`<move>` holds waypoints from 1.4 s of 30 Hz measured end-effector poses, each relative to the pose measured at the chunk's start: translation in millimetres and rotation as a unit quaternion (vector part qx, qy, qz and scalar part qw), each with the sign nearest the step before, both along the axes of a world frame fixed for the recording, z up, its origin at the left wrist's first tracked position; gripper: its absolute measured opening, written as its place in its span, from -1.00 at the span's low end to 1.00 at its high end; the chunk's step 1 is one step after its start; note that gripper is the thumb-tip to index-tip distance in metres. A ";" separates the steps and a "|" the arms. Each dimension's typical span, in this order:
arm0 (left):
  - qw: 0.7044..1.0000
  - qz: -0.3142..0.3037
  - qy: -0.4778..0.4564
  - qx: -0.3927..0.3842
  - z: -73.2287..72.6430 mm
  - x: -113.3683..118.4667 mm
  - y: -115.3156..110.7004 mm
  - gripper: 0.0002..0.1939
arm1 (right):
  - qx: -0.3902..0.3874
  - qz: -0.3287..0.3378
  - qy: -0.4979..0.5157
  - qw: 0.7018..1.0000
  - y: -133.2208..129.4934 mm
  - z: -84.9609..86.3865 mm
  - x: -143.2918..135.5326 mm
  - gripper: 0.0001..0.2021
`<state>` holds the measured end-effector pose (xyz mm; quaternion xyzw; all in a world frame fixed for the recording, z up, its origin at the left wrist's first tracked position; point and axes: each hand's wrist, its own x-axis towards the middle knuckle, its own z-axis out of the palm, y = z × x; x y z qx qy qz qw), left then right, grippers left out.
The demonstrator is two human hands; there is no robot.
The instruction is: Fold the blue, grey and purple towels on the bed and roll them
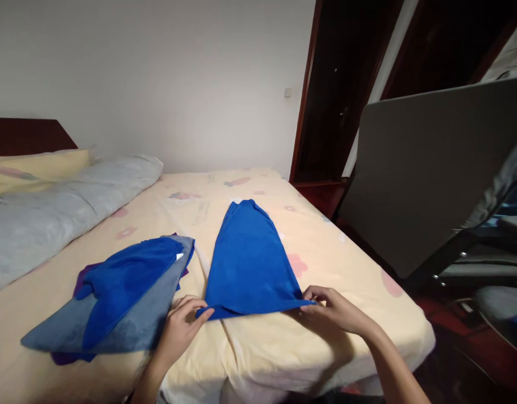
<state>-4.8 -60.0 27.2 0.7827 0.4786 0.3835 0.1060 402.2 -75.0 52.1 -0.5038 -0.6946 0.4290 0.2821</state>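
A blue cloth [250,258] lies spread on the bed, doubled over, its narrower end toward the wall. My left hand [184,320] pinches its near left corner between thumb and fingers. At the near right corner, my right hand [332,308] grips the cloth the same way. The near edge runs between both hands, close to the front of the bed. To the left, beside my left hand, is a loose pile of cloths: a crumpled blue cloth [127,275] with a small white tag on top, a grey cloth [60,331] beneath, and purple edges sticking out underneath.
The bed [359,292] has a pale yellow patterned sheet. A grey rolled quilt [73,196] and a yellow pillow [43,168] lie at the left. Beyond the right edge stands a large dark grey panel [426,168]. A dark door [346,84] is behind.
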 end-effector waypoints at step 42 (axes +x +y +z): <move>0.989 0.027 0.121 -0.086 -26.0 25.3 -5.3 -0.79 | 0.000 -0.119 -0.123 0.985 -15.4 -34.6 7.6 -0.68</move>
